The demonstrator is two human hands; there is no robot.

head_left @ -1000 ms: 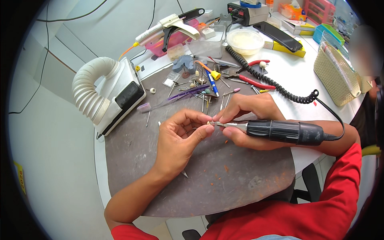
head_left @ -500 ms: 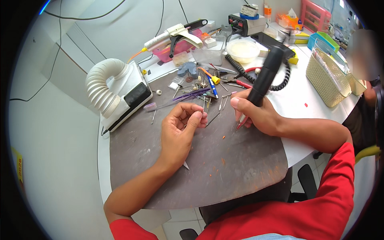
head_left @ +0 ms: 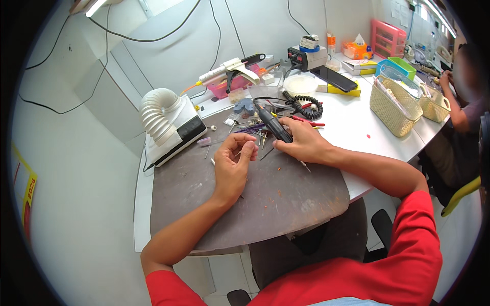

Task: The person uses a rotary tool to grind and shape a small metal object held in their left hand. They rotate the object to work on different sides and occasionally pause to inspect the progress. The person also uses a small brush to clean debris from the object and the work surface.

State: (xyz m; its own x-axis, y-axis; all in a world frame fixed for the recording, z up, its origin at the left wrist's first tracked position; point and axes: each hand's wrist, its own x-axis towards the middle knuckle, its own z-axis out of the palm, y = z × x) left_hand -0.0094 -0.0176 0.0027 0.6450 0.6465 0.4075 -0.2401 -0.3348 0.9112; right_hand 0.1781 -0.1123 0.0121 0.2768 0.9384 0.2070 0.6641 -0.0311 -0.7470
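My right hand is wrapped round a black rotary handpiece. Its rear end leans to the far left, and a thin metal tip shows below my fingers, over the mat. To the left of it, my left hand is raised with thumb and fingertips pinched together. Whatever sits in that pinch is too small to make out. Beneath the left hand a slim tool shows only its white end and a dark point near the wrist. A worn brown mat with orange crumbs lies under both hands.
A white machine with a ribbed hose stands at the left. Small tools crowd the mat beyond my hands. Behind are a caulking gun, a coiled cord, a phone and a woven basket. Another person sits at far right.
The handpiece has swung from leaning right to leaning left, its rear end now farther away. My left hand keeps its pinch. The whole view has shifted, showing more wall and the neighbouring person.
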